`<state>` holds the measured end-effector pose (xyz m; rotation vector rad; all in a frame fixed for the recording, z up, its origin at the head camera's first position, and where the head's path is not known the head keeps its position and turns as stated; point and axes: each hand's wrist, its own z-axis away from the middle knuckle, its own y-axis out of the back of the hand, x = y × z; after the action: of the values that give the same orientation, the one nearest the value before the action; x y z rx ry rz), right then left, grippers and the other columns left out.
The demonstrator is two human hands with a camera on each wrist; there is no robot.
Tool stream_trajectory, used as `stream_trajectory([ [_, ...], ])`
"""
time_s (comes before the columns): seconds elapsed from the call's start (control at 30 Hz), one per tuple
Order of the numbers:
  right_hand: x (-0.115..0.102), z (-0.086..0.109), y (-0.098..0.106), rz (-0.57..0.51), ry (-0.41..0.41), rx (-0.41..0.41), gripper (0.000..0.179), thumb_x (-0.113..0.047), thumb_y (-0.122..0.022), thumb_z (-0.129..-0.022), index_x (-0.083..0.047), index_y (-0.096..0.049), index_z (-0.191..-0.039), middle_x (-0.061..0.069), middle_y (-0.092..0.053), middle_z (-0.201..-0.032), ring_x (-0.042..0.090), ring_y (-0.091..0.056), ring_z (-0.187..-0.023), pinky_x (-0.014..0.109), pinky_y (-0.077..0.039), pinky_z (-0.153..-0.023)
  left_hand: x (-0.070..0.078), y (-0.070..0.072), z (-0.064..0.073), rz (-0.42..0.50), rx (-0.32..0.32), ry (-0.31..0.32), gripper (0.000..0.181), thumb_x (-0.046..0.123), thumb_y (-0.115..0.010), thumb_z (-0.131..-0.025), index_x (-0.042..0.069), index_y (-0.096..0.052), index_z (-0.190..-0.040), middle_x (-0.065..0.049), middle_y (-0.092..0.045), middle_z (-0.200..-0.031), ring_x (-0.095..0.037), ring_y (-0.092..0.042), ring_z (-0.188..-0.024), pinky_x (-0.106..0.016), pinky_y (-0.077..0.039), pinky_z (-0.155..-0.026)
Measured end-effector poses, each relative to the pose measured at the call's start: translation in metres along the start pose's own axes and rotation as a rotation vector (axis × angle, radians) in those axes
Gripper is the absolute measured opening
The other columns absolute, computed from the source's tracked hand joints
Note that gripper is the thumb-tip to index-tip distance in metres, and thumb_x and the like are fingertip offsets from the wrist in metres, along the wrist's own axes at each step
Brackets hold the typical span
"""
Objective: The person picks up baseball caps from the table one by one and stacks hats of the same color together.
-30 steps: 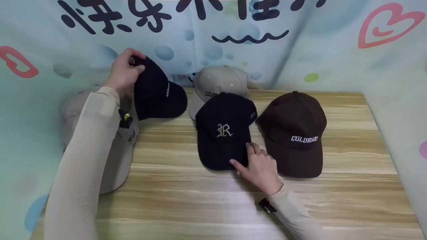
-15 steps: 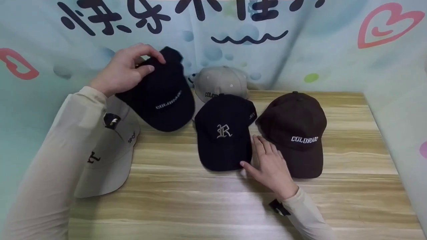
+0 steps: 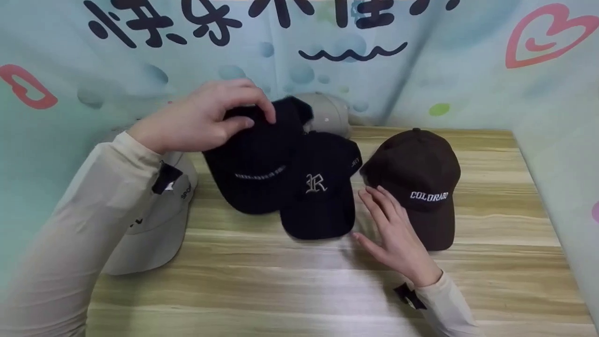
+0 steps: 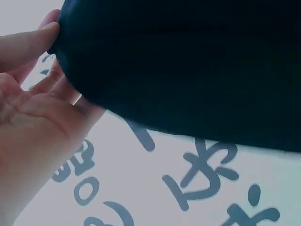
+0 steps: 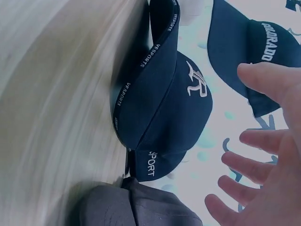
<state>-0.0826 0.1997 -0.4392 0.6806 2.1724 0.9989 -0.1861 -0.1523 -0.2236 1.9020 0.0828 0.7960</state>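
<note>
My left hand pinches the crown top of a navy baseball cap with white lettering, which reads COLORADO in the right wrist view. In the left wrist view, thumb and fingers grip the top of the dark crown. The held cap overlaps the left side of a navy cap with an R emblem on the table. Beside that cap's brim, my right hand hovers with fingers spread, holding nothing. In the right wrist view, the R cap shows SPORT on its side, and the right hand is apart from it.
A brown COLORADO cap sits on the wooden table at the right. Behind the navy caps, a beige cap is partly hidden. Light grey-beige caps stand at the left under the left forearm. A printed cloth backdrop rises behind.
My left hand has carried the navy COLORADO cap rightward from the left side, turning its brim to the front. My right hand has let go of the R cap's brim and drawn back right.
</note>
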Motion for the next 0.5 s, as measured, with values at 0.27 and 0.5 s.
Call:
stream_trajectory([
  [0.27, -0.006, 0.006, 0.001, -0.036, 0.005, -0.009, 0.075, -0.024, -0.076, -0.078, -0.009, -0.044, -0.144, 0.015, -0.037, -0.148, 0.038, -0.027, -0.138, 0.059, -0.030, -0.100, 0.003, -0.034, -0.014, 0.115, -0.162, -0.052, 0.031, -0.018, -0.047, -0.084, 0.004, -0.059, -0.102, -0.007, -0.058, -0.103, -0.022, -0.052, -0.099, -0.040, -0.038, -0.089],
  [0.5, -0.011, 0.006, 0.003, -0.058, 0.054, -0.005, 0.070, -0.027, -0.072, -0.082, -0.008, -0.045, -0.144, 0.013, -0.037, -0.149, 0.039, -0.033, -0.135, 0.050, -0.028, -0.105, -0.002, -0.064, -0.029, 0.258, -0.207, -0.086, 0.031, -0.019, -0.045, -0.081, 0.003, -0.055, -0.100, -0.008, -0.055, -0.103, -0.023, -0.049, -0.099, -0.038, -0.036, -0.090],
])
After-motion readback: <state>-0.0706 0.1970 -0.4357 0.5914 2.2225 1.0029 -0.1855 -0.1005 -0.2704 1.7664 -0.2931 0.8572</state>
